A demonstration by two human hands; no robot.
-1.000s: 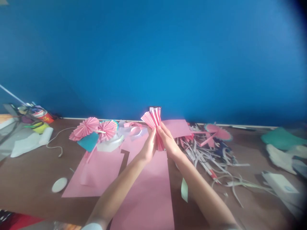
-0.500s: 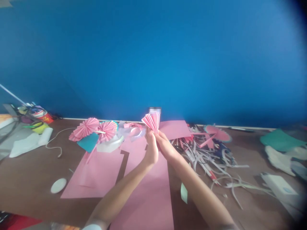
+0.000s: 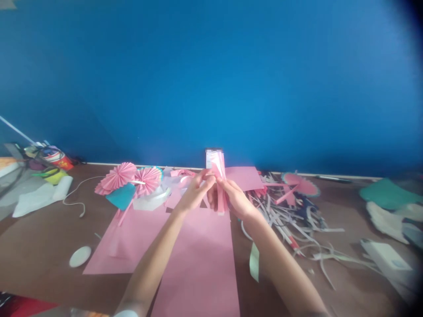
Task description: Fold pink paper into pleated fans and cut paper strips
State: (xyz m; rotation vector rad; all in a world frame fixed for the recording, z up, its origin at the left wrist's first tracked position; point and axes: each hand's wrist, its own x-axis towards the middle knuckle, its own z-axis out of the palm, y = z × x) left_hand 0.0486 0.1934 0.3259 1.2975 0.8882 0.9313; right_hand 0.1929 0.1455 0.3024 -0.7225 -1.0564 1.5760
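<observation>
The pleated pink paper (image 3: 220, 189) stands upright in a narrow folded bundle between both hands, above the middle of the counter. On my feed, a pale piece (image 3: 214, 158) shows behind its top end, though it's too blurred for me to tell what it is.

A blue wall (image 3: 211, 75) fills the view behind, and the brown counter (image 3: 39, 237) spreads out below it. A long pink sheet (image 3: 198, 273) lies beneath the person's forearms, with a second pink sheet (image 3: 130, 242) to its left and a third pink sheet (image 3: 239, 178) just beyond the bundle. To the right I see a heap of white paper strips (image 3: 284, 220), with a green sheet (image 3: 386, 191) farther out and a scalloped pink fan (image 3: 300, 184) at the back of the heap. Left of the hands sit a pink paper rosette (image 3: 117, 178) and a second rosette (image 3: 148, 179), with a teal paper piece (image 3: 121, 197) overlapping them. A white oval disc (image 3: 79, 256) rests near the front, and a pale green slip (image 3: 254, 263) sits beside the right forearm.

The left hand (image 3: 196, 191) reaches in from one side, its fingers (image 3: 206, 177) closed narrowly on the upper pleats. The right hand (image 3: 236, 200) presses its fingers (image 3: 225, 185) against the bundle from the other side.
</observation>
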